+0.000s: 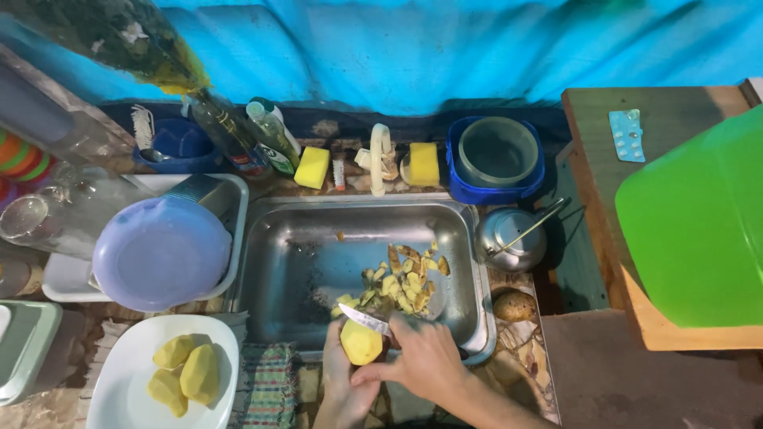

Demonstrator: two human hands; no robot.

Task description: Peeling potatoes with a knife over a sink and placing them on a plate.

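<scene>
Left hand point(340, 373) cupped, fingers curled upward; right hand point(421, 357) clenched, knuckles up

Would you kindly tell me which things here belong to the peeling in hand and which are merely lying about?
In use:
- left hand holding the half-peeled yellow potato
- right hand holding the steel knife
- heap of peelings in the steel sink
- white plate of peeled potatoes
- unpeeled brown potato

Lying about:
- yellow sponges
- metal kettle
- lilac plastic bowl
- green plastic tub
</scene>
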